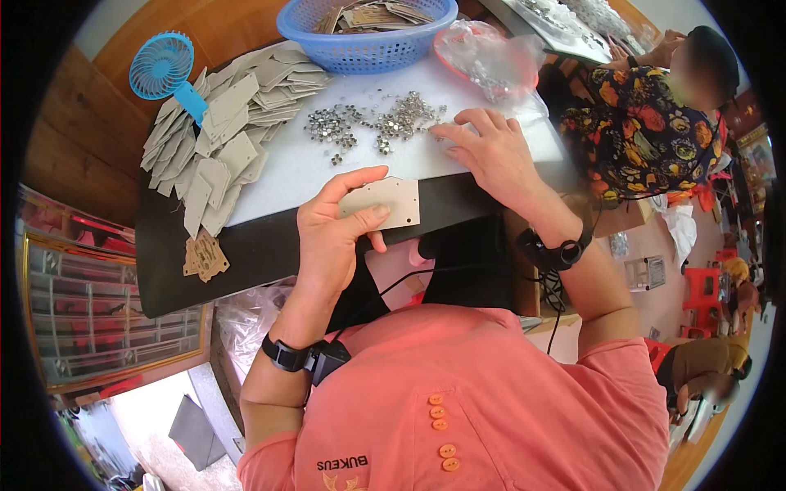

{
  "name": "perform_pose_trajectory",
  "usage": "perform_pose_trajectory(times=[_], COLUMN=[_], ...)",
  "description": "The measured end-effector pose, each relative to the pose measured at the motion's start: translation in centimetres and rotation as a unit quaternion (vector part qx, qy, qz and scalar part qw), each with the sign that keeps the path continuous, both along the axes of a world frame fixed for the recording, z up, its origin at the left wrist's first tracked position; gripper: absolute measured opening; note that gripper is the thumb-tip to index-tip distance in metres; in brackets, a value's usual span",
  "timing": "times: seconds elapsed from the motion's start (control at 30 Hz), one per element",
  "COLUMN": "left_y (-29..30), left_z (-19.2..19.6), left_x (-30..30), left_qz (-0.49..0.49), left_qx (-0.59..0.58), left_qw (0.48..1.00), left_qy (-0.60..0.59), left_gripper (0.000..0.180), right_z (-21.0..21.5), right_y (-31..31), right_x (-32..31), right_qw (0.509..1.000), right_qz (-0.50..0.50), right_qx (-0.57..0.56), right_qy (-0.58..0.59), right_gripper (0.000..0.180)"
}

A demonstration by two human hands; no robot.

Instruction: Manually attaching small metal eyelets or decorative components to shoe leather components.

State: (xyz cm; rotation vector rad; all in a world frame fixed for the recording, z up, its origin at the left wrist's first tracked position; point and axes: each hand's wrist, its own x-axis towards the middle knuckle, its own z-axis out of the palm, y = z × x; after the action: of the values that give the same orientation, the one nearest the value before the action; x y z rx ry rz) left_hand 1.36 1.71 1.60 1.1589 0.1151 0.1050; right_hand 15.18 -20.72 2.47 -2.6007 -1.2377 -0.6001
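the left hand is clamped on a small grey card, thumb over its top edge and fingers curled under, holding it just above the near edge of the counter. the card's long axis runs left to right, and its free end points toward the right hand, which lies up and to the right of it, well apart. the right hand rests palm down with its fingers spread and loose, closed on nothing that can be seen, its fingertips touching the near rim of a scatter of small metal studs. so the studs lie ahead of both hands, and the right hand is the nearer one by far (the left would have to cross the card to get there). left of the left hand and farther out, a fanned stack of cards of the same grey sort covers that side of the counter, with a blue fan at its far edge and a few brown cut pieces nearer. beyond the studs stand a blue basket and a clear bag. whether a stud is pinched under the right fingertips cannot be told, since the fingers hide it; the small holes in the card are barely legible, and the card's left end is covered by the palm. a second person sits off to the right, partly cut off.
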Motion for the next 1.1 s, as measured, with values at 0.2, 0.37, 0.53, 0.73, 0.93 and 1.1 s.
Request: perform_pose_trajectory(times=[0.2, 0.37, 0.53, 0.73, 0.93, 1.1], left_y=[-0.2, -0.3, -0.2, 0.0, -0.1, -0.1], left_z=[-0.1, -0.3, -0.2, -0.5, -0.5, -0.5], left_x=[-0.1, 0.0, -0.2, -0.2, -0.2, -0.3], left_qz=[0.004, 0.005, 0.012, 0.009, 0.009, 0.012], left_qx=[0.009, 0.008, 0.0, -0.001, 0.007, 0.003], left_qw=[1.0, 1.0, 1.0, 1.0, 1.0, 1.0], left_qy=[-0.002, -0.016, -0.011, -0.023, -0.018, -0.018], left_gripper=[0.037, 0.037, 0.039, 0.039, 0.039, 0.039], right_z=[-1.3, -1.8, -0.9, -0.8, -1.0, -1.2], right_y=[0.0, 2.6, 1.6, 0.2, 1.7, 1.8], right_x=[-0.3, -0.7, 0.3, -0.9, -1.7, -1.4], right_qw=[0.996, 0.99, 0.98, 0.978, 0.988, 0.995], right_qz=[-0.018, -0.033, -0.051, -0.065, -0.017, 0.002], right_qx=[0.085, 0.114, 0.189, 0.196, 0.155, 0.1], right_qy=[-0.016, -0.074, -0.017, 0.028, -0.011, -0.02], right_gripper=[0.024, 0.011, 0.012, 0.009, 0.011, 0.013])
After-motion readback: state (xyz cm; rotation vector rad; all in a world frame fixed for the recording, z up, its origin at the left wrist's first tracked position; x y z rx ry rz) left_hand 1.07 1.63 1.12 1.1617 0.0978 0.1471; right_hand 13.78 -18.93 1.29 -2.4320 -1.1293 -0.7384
